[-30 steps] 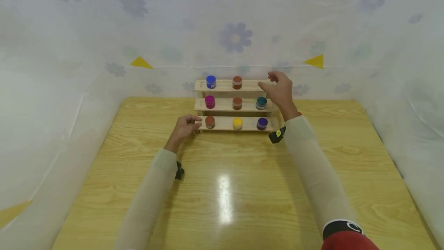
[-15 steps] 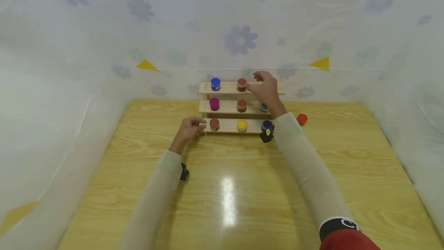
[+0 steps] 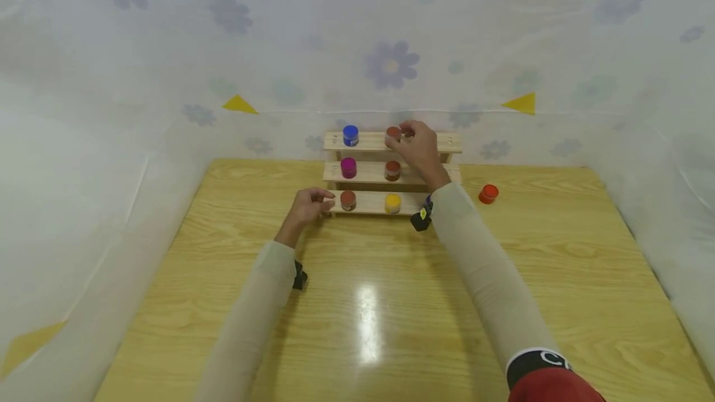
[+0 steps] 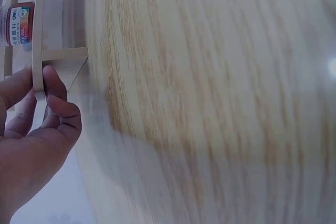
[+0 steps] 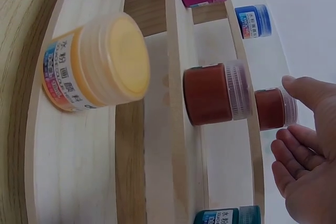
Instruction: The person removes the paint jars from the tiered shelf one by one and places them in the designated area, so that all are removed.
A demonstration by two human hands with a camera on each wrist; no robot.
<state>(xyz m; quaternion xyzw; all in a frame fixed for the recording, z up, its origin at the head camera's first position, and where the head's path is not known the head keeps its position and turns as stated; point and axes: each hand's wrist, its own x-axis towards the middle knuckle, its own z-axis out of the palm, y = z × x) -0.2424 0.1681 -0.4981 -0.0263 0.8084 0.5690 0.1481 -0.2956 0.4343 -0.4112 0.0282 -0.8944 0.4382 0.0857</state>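
Observation:
A three-tier wooden rack holds small paint jars with clear lids. My left hand pinches the left end of its lowest board between thumb and fingers. On the top tier, my right hand has thumb and fingers on either side of the lid of a reddish-brown jar, gripping it. A blue jar stands left of that one. The middle tier bears a magenta jar, another brown jar and a teal jar, which the right arm hides from the head view.
On the lowest tier stand a brown jar and a yellow jar. A red jar sits on the wood-grain table, right of the rack. Behind the rack hangs a flowered white sheet.
My right hand has moved left along the top tier, from the right end to the middle brown jar, and closed on its lid. The red jar came into full view. My left hand keeps its hold.

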